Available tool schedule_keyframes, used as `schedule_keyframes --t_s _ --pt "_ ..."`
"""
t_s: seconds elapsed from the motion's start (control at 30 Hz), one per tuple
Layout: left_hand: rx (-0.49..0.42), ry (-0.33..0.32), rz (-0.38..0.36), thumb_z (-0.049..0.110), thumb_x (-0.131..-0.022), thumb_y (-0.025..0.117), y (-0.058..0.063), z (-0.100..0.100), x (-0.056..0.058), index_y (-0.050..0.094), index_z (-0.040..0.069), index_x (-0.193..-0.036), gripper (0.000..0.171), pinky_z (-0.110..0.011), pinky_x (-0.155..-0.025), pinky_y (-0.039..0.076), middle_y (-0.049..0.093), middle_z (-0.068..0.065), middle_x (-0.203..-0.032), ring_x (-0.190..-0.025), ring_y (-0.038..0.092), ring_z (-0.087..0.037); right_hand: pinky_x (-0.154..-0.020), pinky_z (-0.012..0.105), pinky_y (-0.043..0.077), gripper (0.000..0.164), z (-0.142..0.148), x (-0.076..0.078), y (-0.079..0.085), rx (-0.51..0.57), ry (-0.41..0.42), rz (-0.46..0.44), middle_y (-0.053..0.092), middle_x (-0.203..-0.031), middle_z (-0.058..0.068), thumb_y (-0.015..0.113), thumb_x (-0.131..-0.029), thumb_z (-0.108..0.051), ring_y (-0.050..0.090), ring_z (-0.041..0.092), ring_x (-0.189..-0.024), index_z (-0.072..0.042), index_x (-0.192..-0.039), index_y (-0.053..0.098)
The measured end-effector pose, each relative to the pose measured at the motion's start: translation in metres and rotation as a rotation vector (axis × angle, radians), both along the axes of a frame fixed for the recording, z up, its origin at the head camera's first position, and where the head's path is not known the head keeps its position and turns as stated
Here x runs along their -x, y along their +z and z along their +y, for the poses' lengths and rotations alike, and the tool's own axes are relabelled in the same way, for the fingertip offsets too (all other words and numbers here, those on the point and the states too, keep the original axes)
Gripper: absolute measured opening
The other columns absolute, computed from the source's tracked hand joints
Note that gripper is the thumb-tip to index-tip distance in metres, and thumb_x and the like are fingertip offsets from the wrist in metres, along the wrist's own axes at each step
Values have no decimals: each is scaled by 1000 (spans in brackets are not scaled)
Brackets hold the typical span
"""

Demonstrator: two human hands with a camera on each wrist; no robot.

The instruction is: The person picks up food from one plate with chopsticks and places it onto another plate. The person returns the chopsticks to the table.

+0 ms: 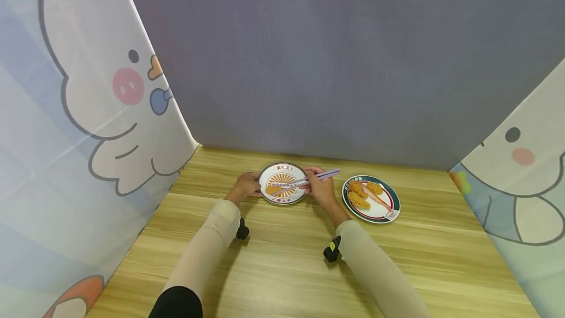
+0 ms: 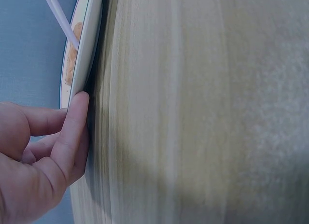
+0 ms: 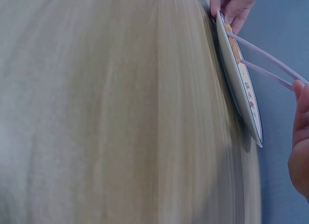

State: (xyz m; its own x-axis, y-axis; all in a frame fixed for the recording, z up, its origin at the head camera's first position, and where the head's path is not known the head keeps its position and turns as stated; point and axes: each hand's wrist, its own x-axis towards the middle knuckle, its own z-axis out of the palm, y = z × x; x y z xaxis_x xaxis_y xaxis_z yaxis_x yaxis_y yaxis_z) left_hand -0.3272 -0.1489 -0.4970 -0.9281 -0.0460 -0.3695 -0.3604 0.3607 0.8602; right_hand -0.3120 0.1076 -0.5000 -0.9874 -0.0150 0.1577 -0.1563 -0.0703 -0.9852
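Note:
A white plate point(image 1: 267, 176) with a dark rim line and an orange sunburst print is at the back middle of the table. My left hand point(image 1: 248, 185) pinches its left edge between thumb and fingers, as the left wrist view shows. The right hand point(image 1: 321, 188) holds a pair of pale purple chopsticks point(image 1: 328, 174) over the plate's right side. Their tips reach a golden-brown fried piece point(image 3: 233, 44) lying on the plate; whether they squeeze it I cannot tell. In the right wrist view only part of the right hand shows.
To the right stands a green-rimmed plate point(image 1: 363, 214) with several fried pieces point(image 1: 358, 200) and a long pinkish-orange strip point(image 1: 378, 197). A grey backdrop point(image 1: 309, 63) rises behind the wooden table point(image 1: 282, 259). Cartoon-printed cloths hang at the left and right.

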Motion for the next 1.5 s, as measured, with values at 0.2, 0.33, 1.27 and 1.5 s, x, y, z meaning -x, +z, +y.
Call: schedule_keyframes --t_s 0.2,0.33,1.27,1.5 --pt "12 3 -1 -11 -93 55 0 1 1 49 3 -149 58 -28 -72 67 65 -24 -112 -77 72 -23 -56 43 66 31 0 -4 6 9 -7 -47 64 -97 41 55 -104 -10 72 20 -59 12 -124 63" --pt "23 7 -21 -10 -94 56 -1 0 4 49 5 -150 58 -28 -72 67 64 -24 -114 -79 72 -24 -49 25 62 31 -2 -4 4 50 -24 -28 61 -100 46 56 -103 -8 69 13 -55 14 -123 63" --pt "8 -2 -20 -9 -94 56 4 -1 -1 47 2 -150 57 -27 -73 67 63 -25 -114 -81 73 -25 -52 30 64 34 31 -10 4 146 -83 91 69 -82 7 56 -103 -4 75 34 -67 22 -124 56" --pt "10 -10 -17 -9 -95 55 5 0 -2 48 2 -149 56 -27 -73 67 64 -25 -114 -81 74 -26 -51 27 64 27 42 -13 8 169 -130 69 65 -91 24 57 -102 -5 74 28 -63 16 -120 61"
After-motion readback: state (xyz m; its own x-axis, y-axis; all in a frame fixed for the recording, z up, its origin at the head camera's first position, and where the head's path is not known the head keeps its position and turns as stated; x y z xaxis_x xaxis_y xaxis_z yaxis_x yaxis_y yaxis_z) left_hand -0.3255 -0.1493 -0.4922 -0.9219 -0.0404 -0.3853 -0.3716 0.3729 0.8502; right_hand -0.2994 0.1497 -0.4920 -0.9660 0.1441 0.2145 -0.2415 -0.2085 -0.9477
